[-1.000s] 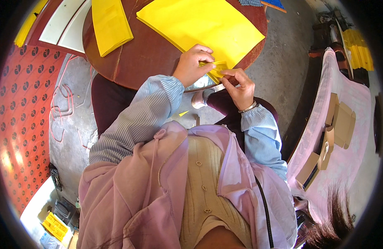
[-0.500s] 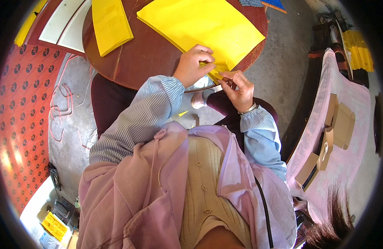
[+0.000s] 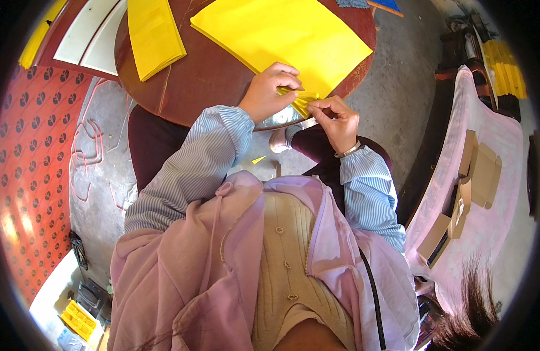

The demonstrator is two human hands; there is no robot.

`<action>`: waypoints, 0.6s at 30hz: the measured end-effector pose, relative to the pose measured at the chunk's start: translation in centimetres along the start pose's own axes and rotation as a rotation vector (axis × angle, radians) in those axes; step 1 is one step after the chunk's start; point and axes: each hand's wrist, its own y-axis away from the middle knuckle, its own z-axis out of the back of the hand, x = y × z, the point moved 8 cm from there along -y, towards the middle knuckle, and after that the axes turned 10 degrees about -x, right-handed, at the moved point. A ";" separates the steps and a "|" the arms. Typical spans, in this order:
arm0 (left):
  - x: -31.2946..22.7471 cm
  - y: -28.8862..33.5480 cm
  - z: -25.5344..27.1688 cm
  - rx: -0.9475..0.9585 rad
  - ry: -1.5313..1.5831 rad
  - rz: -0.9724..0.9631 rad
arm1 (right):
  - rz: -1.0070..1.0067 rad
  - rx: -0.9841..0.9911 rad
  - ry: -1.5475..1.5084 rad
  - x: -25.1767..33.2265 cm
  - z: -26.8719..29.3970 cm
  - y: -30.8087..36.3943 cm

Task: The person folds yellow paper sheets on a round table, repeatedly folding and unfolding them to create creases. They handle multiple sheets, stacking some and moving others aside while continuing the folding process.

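Observation:
Both my hands work over the near edge of a round, reddish-brown table. Between them is a small folded yellow sheet, pleated into narrow layers. My left hand is closed on its left end, fingers curled over the top. My right hand pinches the right end between thumb and fingers. Just beyond lies a large stack of flat yellow sheets, its near corner partly behind my hands. Whether the sheets are paper or thin cloth I cannot tell.
A narrower yellow folded stack lies on the table's left. A yellow scrap is on the concrete floor. On the right, open cardboard boxes rest on a pink cloth. A red patterned panel stands at left.
My right hand's fingers have closed in more tightly on the folded yellow sheet, and its pleated end sits slightly higher. My left hand has shifted slightly left.

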 end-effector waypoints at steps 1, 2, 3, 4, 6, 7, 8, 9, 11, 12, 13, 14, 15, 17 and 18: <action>0.0 0.0 0.0 0.021 0.014 -0.003 | -0.044 0.002 -0.024 -0.4 -0.1 0.0; -0.1 0.0 0.1 0.024 0.002 -0.020 | -0.042 -0.006 -0.040 -0.4 -0.1 0.0; -0.3 0.0 0.1 0.027 -0.005 -0.049 | -0.040 -0.013 -0.055 -0.4 -0.1 0.0; -0.6 0.0 0.0 0.030 -0.023 -0.078 | -0.039 -0.021 -0.071 -0.4 -0.1 0.0; -0.9 0.1 0.1 -0.006 -0.015 -0.097 | -0.023 -0.027 -0.078 -0.3 -0.2 -0.1; -0.9 0.1 0.0 -0.024 -0.024 -0.093 | -0.016 -0.029 -0.083 -0.2 -0.2 -0.2; -0.9 0.2 -0.1 -0.050 0.001 -0.068 | 0.022 -0.040 -0.047 0.0 -0.1 -0.2; -0.7 0.2 -0.3 -0.075 0.018 -0.029 | 0.059 -0.049 -0.013 0.4 -0.1 -0.2; -0.5 0.2 -0.3 -0.113 0.017 -0.003 | 0.116 -0.058 0.029 1.0 0.1 -0.1; -0.5 0.2 -0.3 -0.125 -0.002 -0.015 | 0.135 -0.057 0.036 1.2 0.2 -0.1; -0.4 0.1 -0.3 -0.133 -0.028 -0.013 | 0.150 -0.050 0.037 1.5 0.3 0.0; -0.5 0.1 -0.3 -0.134 -0.027 -0.033 | 0.176 -0.034 0.074 1.8 0.3 0.1; -0.5 0.1 -0.3 -0.132 -0.034 -0.039 | 0.198 -0.013 0.105 2.0 0.3 0.2; -0.4 0.0 -0.2 -0.133 -0.033 -0.043 | 0.263 0.003 0.135 2.4 0.2 0.2; -0.4 0.0 -0.2 -0.135 -0.025 -0.041 | 0.306 -0.003 0.135 2.7 0.2 0.2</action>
